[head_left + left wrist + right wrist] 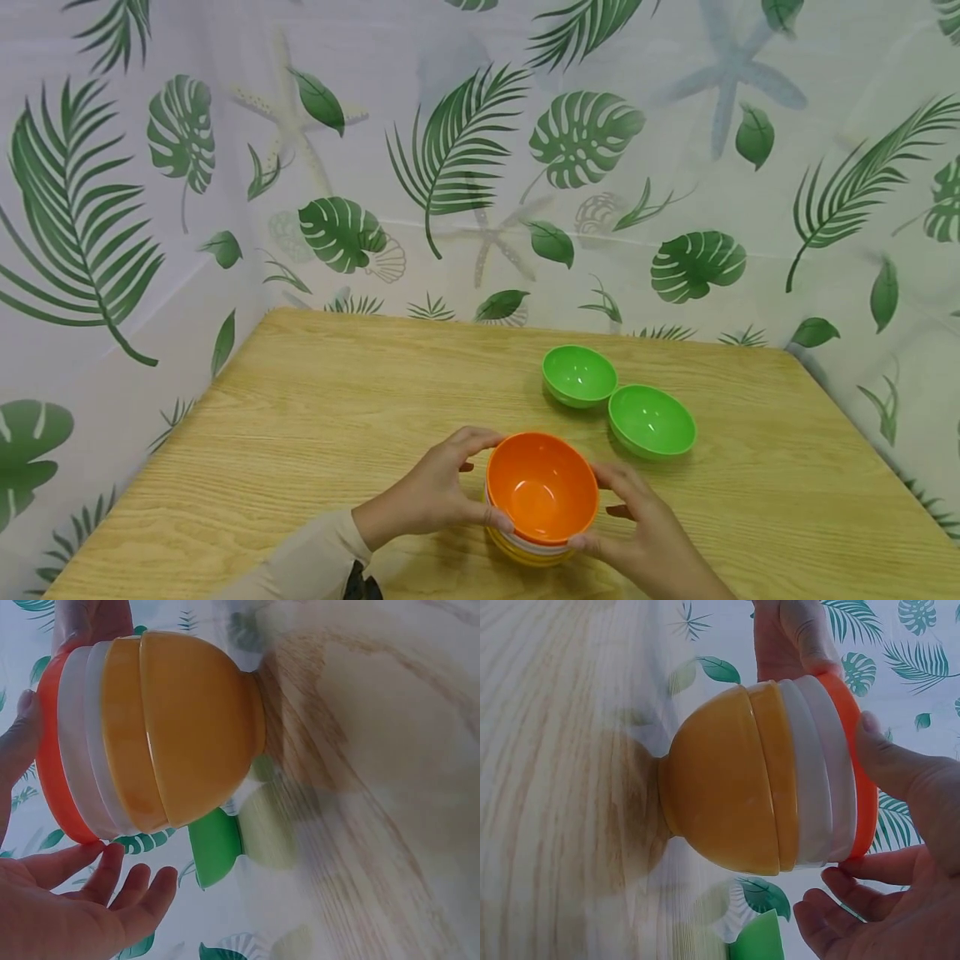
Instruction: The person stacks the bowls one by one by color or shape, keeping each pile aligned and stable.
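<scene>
A stack of nested bowls stands on the table near its front. The top one is an orange bowl (542,487); below it are two whitish bowls (819,772) and, lowest, two yellow bowls (199,727). From the left side my left hand (442,483) grips the orange bowl's rim, thumb at the front and fingertips farther back. My right hand (645,529) pinches the same rim from the right, its thumb near the front edge. In both wrist views the orange bowl sits nested in the stack, and the lower fingers stay spread off the bowls beneath.
Behind the stack, to the right, two green bowls (652,422) sit side by side, open side up. The wooden table (337,392) meets a white leaf-printed cloth (465,275) along its back and sides.
</scene>
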{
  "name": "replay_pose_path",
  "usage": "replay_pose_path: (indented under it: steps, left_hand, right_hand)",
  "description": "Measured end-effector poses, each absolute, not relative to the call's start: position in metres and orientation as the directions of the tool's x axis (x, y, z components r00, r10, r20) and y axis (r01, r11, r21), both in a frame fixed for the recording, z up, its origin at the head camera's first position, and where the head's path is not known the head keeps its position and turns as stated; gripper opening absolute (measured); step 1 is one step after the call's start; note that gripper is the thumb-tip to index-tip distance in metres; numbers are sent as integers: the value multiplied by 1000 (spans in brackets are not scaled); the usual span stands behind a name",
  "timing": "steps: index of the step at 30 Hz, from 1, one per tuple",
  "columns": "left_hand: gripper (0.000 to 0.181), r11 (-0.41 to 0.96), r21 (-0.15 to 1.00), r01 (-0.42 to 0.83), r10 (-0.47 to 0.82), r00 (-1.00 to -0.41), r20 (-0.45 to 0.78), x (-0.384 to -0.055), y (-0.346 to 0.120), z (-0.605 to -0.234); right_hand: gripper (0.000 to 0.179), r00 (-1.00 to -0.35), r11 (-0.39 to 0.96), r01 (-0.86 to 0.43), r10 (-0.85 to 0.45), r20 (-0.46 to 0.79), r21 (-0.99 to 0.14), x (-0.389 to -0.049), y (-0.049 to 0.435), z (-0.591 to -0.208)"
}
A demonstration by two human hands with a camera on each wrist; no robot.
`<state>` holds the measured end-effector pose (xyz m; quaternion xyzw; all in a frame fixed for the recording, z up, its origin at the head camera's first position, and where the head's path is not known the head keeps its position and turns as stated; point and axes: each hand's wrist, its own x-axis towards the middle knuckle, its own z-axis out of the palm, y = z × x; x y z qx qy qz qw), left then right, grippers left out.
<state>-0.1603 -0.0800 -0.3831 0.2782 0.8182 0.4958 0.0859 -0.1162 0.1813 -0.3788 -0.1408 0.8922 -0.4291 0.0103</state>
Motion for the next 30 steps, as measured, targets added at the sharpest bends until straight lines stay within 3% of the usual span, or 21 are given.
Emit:
replay_pose_path:
  steps: [30]
  left_hand:
    - [79, 425, 816, 393, 573, -814, 94, -159, -79, -377]
  right_hand:
    - [74, -939, 623, -290, -333, 89, -726, -115, 187, -377]
